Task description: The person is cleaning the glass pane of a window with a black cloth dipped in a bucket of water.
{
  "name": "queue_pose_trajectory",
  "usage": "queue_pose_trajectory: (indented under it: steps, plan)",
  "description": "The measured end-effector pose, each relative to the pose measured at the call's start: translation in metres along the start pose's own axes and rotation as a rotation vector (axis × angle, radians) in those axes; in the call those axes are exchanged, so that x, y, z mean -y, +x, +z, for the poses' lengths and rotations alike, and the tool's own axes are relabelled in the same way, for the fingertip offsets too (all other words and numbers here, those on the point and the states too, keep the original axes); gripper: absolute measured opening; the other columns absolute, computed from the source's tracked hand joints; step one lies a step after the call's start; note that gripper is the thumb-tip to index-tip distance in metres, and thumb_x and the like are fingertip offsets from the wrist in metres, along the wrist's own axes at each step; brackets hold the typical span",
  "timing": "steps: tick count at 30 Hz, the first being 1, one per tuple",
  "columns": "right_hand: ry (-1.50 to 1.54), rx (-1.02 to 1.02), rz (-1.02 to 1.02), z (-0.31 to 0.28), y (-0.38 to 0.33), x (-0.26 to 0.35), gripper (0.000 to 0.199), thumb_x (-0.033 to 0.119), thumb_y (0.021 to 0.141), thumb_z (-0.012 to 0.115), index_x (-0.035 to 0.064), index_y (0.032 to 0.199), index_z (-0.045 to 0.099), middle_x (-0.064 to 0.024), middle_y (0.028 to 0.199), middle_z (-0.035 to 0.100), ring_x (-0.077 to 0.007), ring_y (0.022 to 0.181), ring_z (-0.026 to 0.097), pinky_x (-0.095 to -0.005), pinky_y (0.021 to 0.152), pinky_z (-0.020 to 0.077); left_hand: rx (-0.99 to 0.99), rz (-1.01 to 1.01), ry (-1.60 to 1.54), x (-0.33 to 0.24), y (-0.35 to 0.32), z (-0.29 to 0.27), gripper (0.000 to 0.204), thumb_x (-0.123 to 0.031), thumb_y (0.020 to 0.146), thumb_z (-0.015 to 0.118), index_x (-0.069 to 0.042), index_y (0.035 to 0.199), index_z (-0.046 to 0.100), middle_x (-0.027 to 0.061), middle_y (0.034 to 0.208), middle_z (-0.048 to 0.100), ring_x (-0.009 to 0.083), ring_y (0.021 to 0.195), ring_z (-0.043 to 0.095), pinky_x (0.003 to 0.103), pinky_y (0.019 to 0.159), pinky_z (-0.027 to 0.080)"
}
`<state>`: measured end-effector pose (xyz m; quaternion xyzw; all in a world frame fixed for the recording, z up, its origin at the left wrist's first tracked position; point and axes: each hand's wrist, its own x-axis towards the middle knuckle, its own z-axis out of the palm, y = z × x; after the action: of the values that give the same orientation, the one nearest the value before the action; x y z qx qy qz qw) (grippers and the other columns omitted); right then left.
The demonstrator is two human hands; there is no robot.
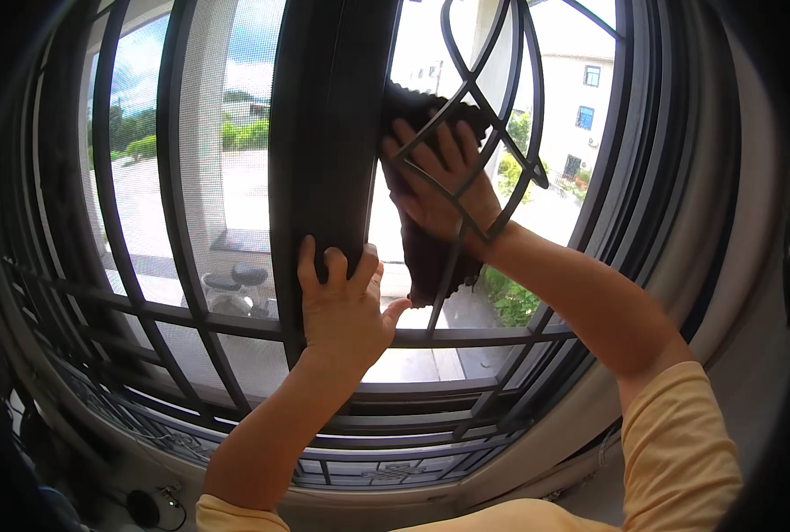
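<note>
My right hand point(437, 177) reaches out through the dark metal window grille point(501, 133) and presses a dark brown cloth point(426, 257) flat against the outside of the sash frame; the cloth hangs down below the hand. My left hand point(346, 306) rests on the inside of the same dark vertical window frame point(324, 133), fingers spread upward along it and thumb to the right. Curved grille bars cross in front of my right hand and wrist.
An insect screen point(226, 160) fills the window's left half behind grille bars. A horizontal grille rail point(466, 337) runs under my right forearm. Outside lie a paved yard, green plants point(510, 301) and a white building point(581, 80). The sill track point(395, 434) is below.
</note>
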<state>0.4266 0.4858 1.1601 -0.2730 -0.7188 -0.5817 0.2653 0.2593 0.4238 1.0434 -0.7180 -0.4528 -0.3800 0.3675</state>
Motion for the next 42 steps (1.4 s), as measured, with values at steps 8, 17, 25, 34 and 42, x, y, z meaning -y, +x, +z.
queue_pose_trajectory:
  steps: [8, 17, 25, 34, 42]
  plan:
    - [-0.036, 0.429, -0.309, -0.013, -0.038, -0.02, 0.074, 0.058, 0.082, 0.056, 0.0268, 0.147, 0.037, 0.0035, 0.153, 0.032, -0.025, 0.144, 0.022, -0.0465, 0.118, 0.0122, 0.003, 0.011, -0.076, 0.004, -0.004, 0.003, 0.045, -0.043, 0.084, 0.063, -0.005, 0.106, 0.073, 0.0011, 0.122, 0.054, 0.0316, 0.113, 0.039, 0.058, 0.113, 0.016]
    - [-0.126, 0.64, -0.713, -0.007, -0.075, 0.018, 0.084, 0.066, 0.084, 0.05, 0.0276, 0.152, 0.021, 0.0082, 0.158, 0.019, -0.0253, 0.148, 0.008, -0.0481, 0.12, 0.0025, -0.039, 0.011, -0.084, 0.009, -0.008, 0.003, 0.035, -0.033, 0.084, 0.058, -0.007, 0.1, 0.075, -0.0002, 0.125, 0.054, 0.0303, 0.101, 0.042, 0.059, 0.111, 0.018]
    - [-0.247, 0.308, 0.246, -0.039, 0.009, -0.104, 0.082, 0.054, 0.089, 0.053, 0.0107, 0.152, 0.022, -0.0136, 0.158, 0.014, -0.0394, 0.145, 0.012, -0.0524, 0.113, 0.0191, -0.025, 0.023, -0.093, 0.002, -0.008, -0.001, 0.038, -0.036, 0.081, 0.06, -0.007, 0.102, 0.074, 0.0021, 0.122, 0.053, 0.031, 0.097, 0.043, 0.06, 0.11, 0.019]
    - [-0.103, -0.008, 0.069, -0.021, 0.097, -0.173, 0.048, 0.034, 0.092, 0.055, 0.0202, 0.138, 0.048, -0.0105, 0.15, 0.036, -0.0341, 0.139, 0.031, -0.0504, 0.112, 0.0253, 0.054, 0.042, -0.092, 0.008, -0.01, 0.0, 0.045, -0.037, 0.081, 0.056, -0.005, 0.108, 0.072, 0.0034, 0.125, 0.05, 0.0324, 0.097, 0.046, 0.062, 0.109, 0.02]
    - [-0.174, -0.48, 0.032, -0.004, 0.177, -0.222, 0.051, 0.031, 0.09, 0.056, 0.014, 0.137, 0.046, -0.0083, 0.14, 0.046, -0.0316, 0.131, 0.04, -0.0478, 0.104, 0.0359, -0.008, 0.049, -0.11, 0.013, -0.014, 0.003, 0.042, -0.037, 0.079, 0.057, -0.01, 0.107, 0.071, 0.0039, 0.121, 0.055, 0.0297, 0.092, 0.048, 0.06, 0.104, 0.026]
